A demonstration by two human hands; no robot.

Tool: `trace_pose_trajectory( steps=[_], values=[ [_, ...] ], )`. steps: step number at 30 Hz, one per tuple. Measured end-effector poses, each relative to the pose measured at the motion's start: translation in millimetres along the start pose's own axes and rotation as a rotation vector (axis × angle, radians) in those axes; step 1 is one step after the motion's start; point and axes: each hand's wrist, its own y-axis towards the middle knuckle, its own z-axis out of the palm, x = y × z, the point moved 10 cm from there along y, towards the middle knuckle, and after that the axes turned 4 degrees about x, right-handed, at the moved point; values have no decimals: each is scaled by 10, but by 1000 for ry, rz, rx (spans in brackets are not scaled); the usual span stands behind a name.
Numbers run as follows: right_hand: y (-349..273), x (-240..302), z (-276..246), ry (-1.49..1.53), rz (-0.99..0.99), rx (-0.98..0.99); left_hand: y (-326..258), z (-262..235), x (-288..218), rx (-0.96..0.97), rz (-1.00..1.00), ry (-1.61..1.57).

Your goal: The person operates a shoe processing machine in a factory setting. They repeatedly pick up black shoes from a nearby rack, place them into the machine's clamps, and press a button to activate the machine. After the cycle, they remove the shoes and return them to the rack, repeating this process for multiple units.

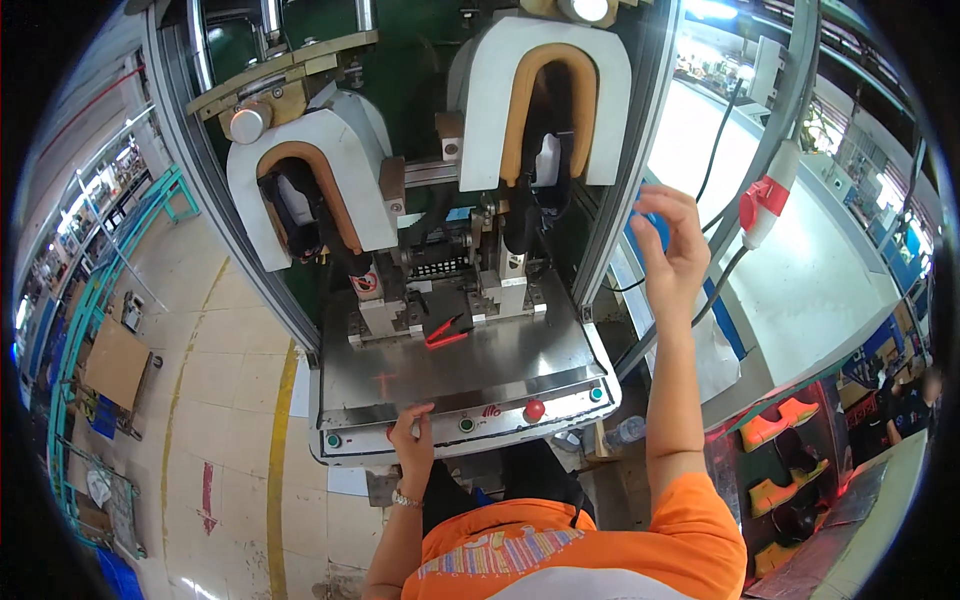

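My left hand [410, 436] is at the front edge of a machine's steel bed [370, 385], its fingers curled near the button panel; what they hold, if anything, is hidden. My right hand [674, 255] is raised beside the machine's right upright, fingers bent and apart from the thumb, nothing visible in it. Two white arched clamps [480, 140] with brown padded linings face me. A dark shoe-like piece with a pale inside [292, 203] sits within the left arch, and a similar dark piece [548, 160] is partly hidden inside the right one. Red-handled pliers [446, 335] lie on the bed.
A red knob [535, 410] and green buttons [467, 425] line the front panel. To the right are a pale worktop [800, 290], a hanging red-and-white plug connector [766, 205], and a rack of orange and dark shoe parts [775, 490]. A cart [120, 365] stands at left.
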Motion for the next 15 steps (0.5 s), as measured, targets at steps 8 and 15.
trace_pose_trajectory(
  steps=[8, 15],
  values=[
    [99, 246, 81, -37, -73, 26, 3, -35, -237, 69, 54, -116],
    [114, 488, 308, -356, -134, 193, 17, -6, -451, 124, 72, -132]
  ],
)
